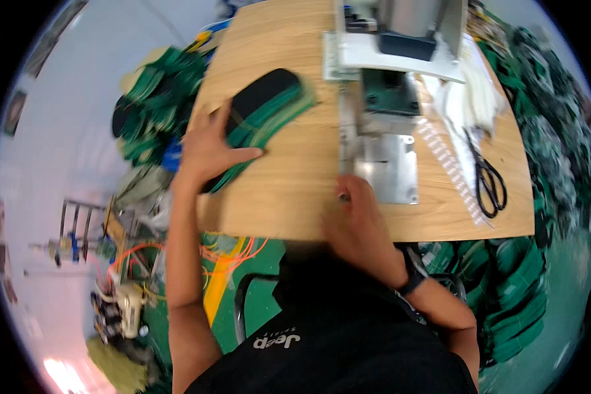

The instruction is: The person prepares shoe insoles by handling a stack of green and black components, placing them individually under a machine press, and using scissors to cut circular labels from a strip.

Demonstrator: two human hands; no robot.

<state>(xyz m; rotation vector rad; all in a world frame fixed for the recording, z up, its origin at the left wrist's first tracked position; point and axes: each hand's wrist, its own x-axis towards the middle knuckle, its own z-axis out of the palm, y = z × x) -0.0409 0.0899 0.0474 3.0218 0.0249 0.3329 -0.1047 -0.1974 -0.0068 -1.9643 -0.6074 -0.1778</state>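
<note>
**Left palm spread on the green stack, right hand at the machine's edge**

Gripping nothing outright, the left hand point(210, 148) lies open with fingers fanned, pressing flat on a stack of green-edged black pieces point(264, 115). That looks meant to keep the loose layers from sliding. The stack sits on the left part of the table point(295, 197), its long axis running diagonally: the rounded end points up and toward the sewing machine point(400, 59), the near end toward the person's left elbow.

Its right hand point(358, 226) rests at the table's near edge, fingers curled by a slim metal bar point(345, 141) beside the steel plate point(391, 167); whether it pinches anything I cannot tell, as it is blurred.

Scissors point(489, 184) lie well apart on the right, near white strips point(450, 164). More green pieces point(154, 105) heap beyond the table's left edge.
</note>
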